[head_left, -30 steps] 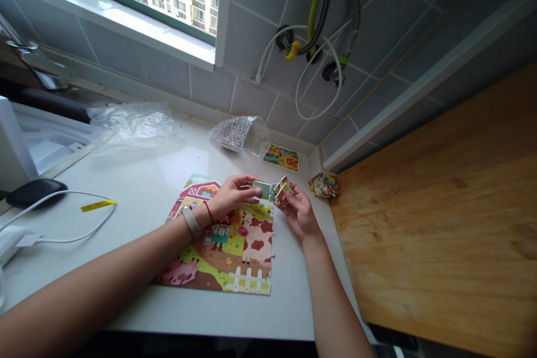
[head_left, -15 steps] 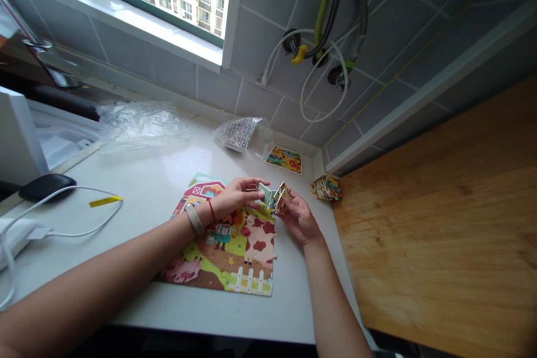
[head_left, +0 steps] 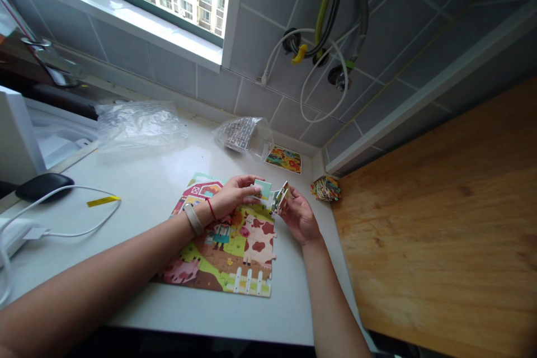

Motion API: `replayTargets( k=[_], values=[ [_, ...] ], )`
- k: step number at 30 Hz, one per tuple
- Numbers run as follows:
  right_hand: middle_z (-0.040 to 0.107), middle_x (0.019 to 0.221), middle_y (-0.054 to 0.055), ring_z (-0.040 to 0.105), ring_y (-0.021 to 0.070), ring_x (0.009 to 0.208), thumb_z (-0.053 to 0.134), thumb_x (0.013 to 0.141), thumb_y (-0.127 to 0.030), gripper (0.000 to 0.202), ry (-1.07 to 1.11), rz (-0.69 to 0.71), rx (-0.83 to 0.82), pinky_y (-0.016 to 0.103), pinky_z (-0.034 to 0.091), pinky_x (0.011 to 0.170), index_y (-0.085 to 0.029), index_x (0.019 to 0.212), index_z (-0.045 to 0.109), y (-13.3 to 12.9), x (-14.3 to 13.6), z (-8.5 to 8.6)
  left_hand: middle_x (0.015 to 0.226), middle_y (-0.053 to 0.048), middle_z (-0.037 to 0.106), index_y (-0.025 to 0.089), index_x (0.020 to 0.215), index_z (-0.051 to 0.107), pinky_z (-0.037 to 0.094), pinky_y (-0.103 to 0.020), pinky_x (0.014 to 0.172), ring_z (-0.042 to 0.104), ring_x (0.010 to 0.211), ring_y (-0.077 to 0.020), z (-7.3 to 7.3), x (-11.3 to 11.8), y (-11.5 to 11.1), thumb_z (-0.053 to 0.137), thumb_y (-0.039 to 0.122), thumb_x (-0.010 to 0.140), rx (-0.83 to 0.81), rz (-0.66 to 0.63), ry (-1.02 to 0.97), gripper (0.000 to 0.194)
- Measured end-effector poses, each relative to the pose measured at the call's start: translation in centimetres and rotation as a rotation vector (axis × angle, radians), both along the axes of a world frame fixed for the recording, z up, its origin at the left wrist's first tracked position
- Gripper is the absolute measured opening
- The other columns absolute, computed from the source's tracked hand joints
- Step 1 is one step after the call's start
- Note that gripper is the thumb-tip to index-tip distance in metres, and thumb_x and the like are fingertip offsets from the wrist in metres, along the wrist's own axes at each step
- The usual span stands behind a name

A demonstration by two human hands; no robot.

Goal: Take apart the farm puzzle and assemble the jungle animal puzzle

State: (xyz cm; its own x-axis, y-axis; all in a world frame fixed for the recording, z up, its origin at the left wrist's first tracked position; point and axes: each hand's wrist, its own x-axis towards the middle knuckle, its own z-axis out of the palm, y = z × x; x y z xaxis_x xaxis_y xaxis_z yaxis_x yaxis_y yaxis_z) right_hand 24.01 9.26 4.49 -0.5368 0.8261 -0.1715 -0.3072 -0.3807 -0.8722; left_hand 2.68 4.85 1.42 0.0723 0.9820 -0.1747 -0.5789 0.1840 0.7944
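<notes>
A: What did the hands have?

B: The left hand pinched a pale-green puzzle piece over the farm jigsaw's far right part. The right hand gripped a bunch of puzzle pieces just beside it.

A: Any trouble there?

B: That bunch sat at uneven angles, so a loosened grip could have spilled some.

A: And the farm jigsaw?

B: Flat on the white countertop, under the left forearm. I couldn't tell whether they touched, but a dragging wristband might have shifted joined pieces.

A: Farther out?

B: A loose pile of pieces lay right of the jigsaw, near the countertop's edge; a stray elbow could have scattered it. The illustrated card and clear plastic bag, beyond the jigsaw, seemed safer.
</notes>
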Motion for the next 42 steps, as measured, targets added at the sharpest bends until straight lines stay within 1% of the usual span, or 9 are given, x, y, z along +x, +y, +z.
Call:
replayTargets(
  k=[7,10,19,21,23,26,28,33,42],
  values=[
    [0.076,0.104,0.003,0.072,0.0188,0.088,0.09,0.073,-0.034,0.043,-0.148,-0.244,0.228,0.035,0.061,0.084,-0.024,0.109,0.068,0.4,-1.3,-1.3,0.108,-0.01,0.078,0.014,0.107,0.077,0.064,-0.039,0.086,0.073,0.1,-0.0244,-0.4,0.4,0.1,0.089,0.051,0.073,0.03,0.075,0.182,0.052],
    [0.077,0.111,0.005,0.073,0.0223,0.098,0.089,0.076,-0.037,0.043,-0.194,-0.197,0.29,0.039,0.061,0.091,-0.024,0.113,0.07,0.3,-1.5,-1.5,0.108,-0.01,0.08,0.014,0.111,0.078,0.064,-0.039,0.084,0.074,0.098,-0.0261,-0.4,0.5,0.0,0.08,0.055,0.079,0.141,0.043,0.377,0.052],
    [0.078,0.106,0.005,0.073,0.0208,0.094,0.089,0.074,-0.036,0.045,-0.301,-0.102,0.352,0.035,0.061,0.089,-0.023,0.114,0.073,0.5,-1.4,-2.2,0.121,-0.01,0.077,0.022,0.128,0.073,0.054,-0.04,0.1,0.072,0.11,-0.027,0.2,0.4,-0.8,0.055,0.035,0.1,0.505,0.087,1.055,0.035],
    [0.078,0.11,0.006,0.073,0.0219,0.097,0.089,0.073,-0.036,0.045,-0.314,-0.136,0.359,0.036,0.061,0.092,-0.023,0.113,0.073,0.7,-1.2,-2.4,0.127,-0.012,0.073,0.022,0.143,0.06,0.051,-0.043,0.104,0.068,0.117,-0.0273,0.0,0.6,-1.1,0.057,0.035,0.1,0.56,0.123,1.129,0.045],
    [0.078,0.113,0.007,0.073,0.023,0.101,0.089,0.073,-0.037,0.048,-0.309,-0.207,0.344,0.038,0.061,0.094,-0.022,0.115,0.072,1.0,-1.0,-2.5,0.135,-0.016,0.067,0.021,0.159,0.038,0.049,-0.048,0.107,0.064,0.123,-0.0301,-0.2,0.8,-1.5,0.068,0.043,0.094,0.588,0.127,1.187,0.074],
    [0.078,0.112,0.007,0.074,0.0227,0.097,0.09,0.072,-0.038,0.05,-0.262,-0.337,0.26,0.038,0.063,0.089,-0.021,0.115,0.069,1.5,-0.6,-2.6,0.142,-0.02,0.061,0.02,0.166,0.013,0.043,-0.054,0.111,0.056,0.133,-0.0369,-0.5,1.3,-2.0,0.085,0.053,0.076,0.635,0.005,1.277,0.12],
    [0.078,0.108,0.005,0.075,0.0212,0.092,0.091,0.071,-0.035,0.049,-0.222,-0.395,0.18,0.037,0.063,0.084,-0.022,0.112,0.068,1.8,-0.4,-2.6,0.143,-0.02,0.061,0.021,0.166,0.011,0.035,-0.06,0.116,0.05,0.14,-0.0403,-0.6,1.7,-2.3,0.089,0.053,0.07,0.664,-0.093,1.339,0.128],
    [0.078,0.1,0.001,0.075,0.0185,0.083,0.093,0.066,-0.028,0.047,-0.156,-0.437,0.056,0.035,0.063,0.079,-0.023,0.106,0.067,2.0,-0.2,-2.3,0.142,-0.021,0.06,0.02,0.159,0.031,0.038,-0.055,0.115,0.053,0.137,-0.0395,-0.5,2.2,-2.5,0.093,0.044,0.067,0.745,-0.209,1.361,0.114],
    [0.078,0.094,0.001,0.074,0.0191,0.081,0.091,0.066,-0.025,0.044,-0.102,-0.421,0.012,0.036,0.061,0.079,-0.023,0.102,0.066,1.8,-0.4,-1.8,0.126,-0.011,0.062,0.025,0.145,0.048,0.054,-0.039,0.093,0.065,0.11,-0.0295,-0.1,1.9,-2.3,0.085,0.023,0.08,0.79,-0.137,1.295,0.075]
  ],
)
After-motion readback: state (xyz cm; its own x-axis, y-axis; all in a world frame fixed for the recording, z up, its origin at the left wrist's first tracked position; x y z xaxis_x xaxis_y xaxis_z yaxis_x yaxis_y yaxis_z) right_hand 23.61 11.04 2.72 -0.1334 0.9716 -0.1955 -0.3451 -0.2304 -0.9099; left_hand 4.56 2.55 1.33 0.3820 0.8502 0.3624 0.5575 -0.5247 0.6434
